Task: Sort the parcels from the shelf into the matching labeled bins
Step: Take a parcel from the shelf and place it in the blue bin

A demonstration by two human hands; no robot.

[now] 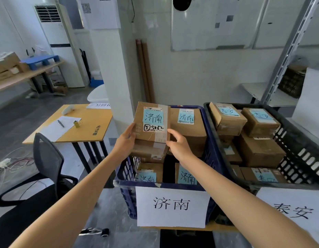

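A brown cardboard parcel (151,120) with a blue 济南 note lies on top of other parcels at the far left of the blue bin (126,183), whose front carries a white 济南 sign (172,205). My left hand (125,140) holds the parcel's left edge. My right hand (176,142) grips its near right corner. More 济南 parcels (188,126) fill the same bin. To the right stands a black bin (298,140) with a 泰安 sign (294,210), holding several 泰安 parcels (260,120).
A yellow table (87,120) with paper and a pen stands left of the bins, a black office chair (48,163) before it. A white pillar (117,59) rises behind the blue bin. A metal shelf frame (287,56) stands at the right.
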